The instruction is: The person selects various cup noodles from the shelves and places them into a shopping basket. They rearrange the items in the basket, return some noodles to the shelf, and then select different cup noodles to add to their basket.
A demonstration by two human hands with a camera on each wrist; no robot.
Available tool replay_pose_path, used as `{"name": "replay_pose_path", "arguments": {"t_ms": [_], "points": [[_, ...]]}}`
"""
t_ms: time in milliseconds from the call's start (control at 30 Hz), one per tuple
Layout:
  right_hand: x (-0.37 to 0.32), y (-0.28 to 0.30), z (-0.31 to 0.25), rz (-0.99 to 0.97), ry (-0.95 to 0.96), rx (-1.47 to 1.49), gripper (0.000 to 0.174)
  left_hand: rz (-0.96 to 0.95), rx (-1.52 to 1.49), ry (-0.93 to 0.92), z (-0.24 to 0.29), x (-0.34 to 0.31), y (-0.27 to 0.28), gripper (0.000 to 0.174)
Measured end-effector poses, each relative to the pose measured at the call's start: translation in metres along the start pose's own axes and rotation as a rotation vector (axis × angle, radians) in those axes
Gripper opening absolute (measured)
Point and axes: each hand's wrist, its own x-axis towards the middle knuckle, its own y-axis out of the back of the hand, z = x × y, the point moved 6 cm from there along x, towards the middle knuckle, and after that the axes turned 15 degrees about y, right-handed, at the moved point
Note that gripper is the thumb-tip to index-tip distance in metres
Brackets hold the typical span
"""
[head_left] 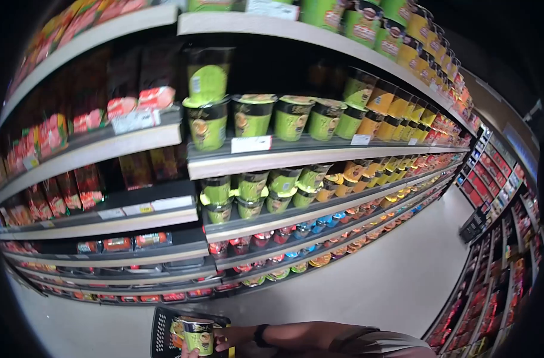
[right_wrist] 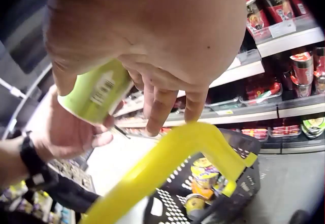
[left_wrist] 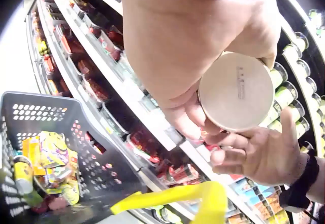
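A green instant noodle cup with a dark band near its top is over the shopping basket, low in the head view. Its pale round base faces the left wrist camera. My left hand grips the cup, thumb on one side and fingers on the other. Beside it, my right hand has its fingertips right at the cup's rim, with the thumb raised apart. From the right wrist, a barcode shows on the cup's green side, partly covered by my right hand.
Yellow and orange packs lie in the basket, whose yellow handle sticks up near my hands. Ahead runs a long shelf of green, orange and yellow noodle cups. Another dark basket stands further down the aisle, near the right-hand shelves.
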Motion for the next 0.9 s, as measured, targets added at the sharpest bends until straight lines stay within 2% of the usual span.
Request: {"name": "replay_pose_path", "arguments": {"t_ms": [67, 100, 167, 200, 233, 333, 367, 400, 433, 467, 533, 567, 600, 667, 733, 800, 833, 867, 900], "points": [[-0.016, 0.010, 0.002, 0.026, -0.027, 0.234, 0.067, 0.065, 0.120, -0.034, 0.008, -0.007, -0.039, 0.079], [-0.024, 0.015, 0.003, 0.013, -0.011, 0.225, 0.067, 0.102, 0.177, -0.053, 0.012, -0.011, -0.058, 0.083], [-0.045, 0.038, -0.012, 0.171, 0.298, 0.334, 0.070, 0.189, 0.277, -0.091, 0.020, -0.019, -0.095, 0.091], [-0.058, 0.052, -0.006, 0.238, 0.223, 0.288, 0.070, 0.235, 0.326, -0.107, 0.022, -0.026, -0.114, 0.095], [-0.072, 0.064, -0.026, 0.267, 0.245, 0.253, 0.070, 0.244, 0.505, -0.215, 0.033, -0.022, -0.137, 0.098], [-0.110, 0.104, -0.089, 0.270, 0.336, 0.065, 0.070, 0.119, 0.272, -0.278, 0.054, -0.015, -0.196, 0.101], [-0.120, 0.116, -0.100, 0.341, 0.436, 0.033, 0.069, 0.077, 0.293, -0.279, 0.051, -0.011, -0.202, 0.100], [-0.130, 0.127, -0.100, 0.410, 0.440, 0.058, 0.071, 0.034, 0.317, -0.282, 0.049, -0.005, -0.207, 0.098], [-0.140, 0.139, -0.117, 0.439, 0.467, -0.046, 0.071, 0.112, 0.590, -0.317, 0.074, -0.020, -0.222, 0.090], [-0.148, 0.153, -0.143, 0.466, 0.493, -0.149, 0.071, 0.171, 0.619, -0.595, 0.066, -0.008, -0.224, 0.065], [-0.167, 0.179, -0.216, 0.590, 0.452, -0.124, 0.076, 0.215, 0.480, -0.553, 0.039, 0.019, -0.187, 0.069], [-0.176, 0.191, -0.254, 0.654, 0.435, -0.188, 0.078, 0.164, 0.425, -0.251, 0.060, -0.003, -0.196, 0.078], [-0.184, 0.205, -0.286, 0.721, 0.416, -0.248, 0.080, 0.173, 0.429, -0.261, 0.052, -0.003, -0.184, 0.078], [-0.189, 0.238, -0.335, 0.786, 0.416, -0.445, 0.080, 0.390, 0.858, -0.136, 0.021, 0.004, -0.143, 0.071], [-0.190, 0.256, -0.402, 0.962, 0.644, -0.701, 0.078, 0.272, 0.907, 0.239, 0.029, -0.026, -0.152, 0.068], [-0.185, 0.284, -0.442, 1.064, 0.649, -1.043, 0.078, 0.292, 0.906, 0.210, -0.006, -0.031, -0.126, 0.070], [-0.181, 0.293, -0.458, 1.079, 0.621, -1.062, 0.078, 0.384, 0.971, -0.004, -0.025, -0.029, -0.110, 0.071], [-0.176, 0.301, -0.472, 1.093, 0.593, -1.083, 0.078, 0.405, 1.039, 0.235, -0.027, -0.034, -0.107, 0.072], [-0.170, 0.308, -0.481, 1.089, 0.597, -1.002, 0.075, 0.539, 1.206, 0.126, -0.023, -0.046, -0.112, 0.069]]}}
